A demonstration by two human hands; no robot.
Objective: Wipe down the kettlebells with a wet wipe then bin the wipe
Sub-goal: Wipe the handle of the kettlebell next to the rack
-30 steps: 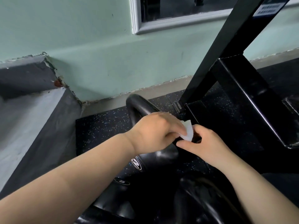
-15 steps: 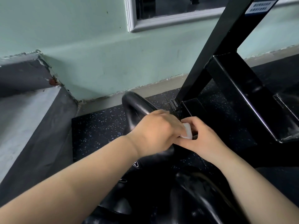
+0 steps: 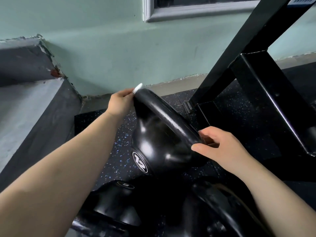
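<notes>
Left hand [image 3: 119,103] first: its fingers are curled over one wet wipe [image 3: 137,87], pinching it against the far end of the handle [image 3: 168,117], with a white corner poking out just above the fingertips. At the near end of that bar the right hand [image 3: 224,149] grips, thumb below and fingers wrapped over the top. So that's two hands on one handle, one at each end.

Below both sets of fingers swells the body of the kettlebell [image 3: 159,146], black and glossy, and a round badge under the right thumb reads "12". Nearer the person than the left hand's fingers sits a second kettlebell [image 3: 116,202], whose small oval badge carries one figure I can't read for certain. A third kettlebell [image 3: 213,212] shows only as a dark curve beneath the right wrist. Three in all.

Half a second ago both hands were bunched together at the near end with the wipe between them. Now the left has carried it along the bar to the far end, and the "12" is uncovered.

Beyond the right fingers stands a black rack frame [image 3: 256,79]; its sticker [image 3: 301,0] is too blurred to read. A speckled mat [image 3: 102,120] lies under the left wrist, and the green wall [image 3: 102,48] is behind.
</notes>
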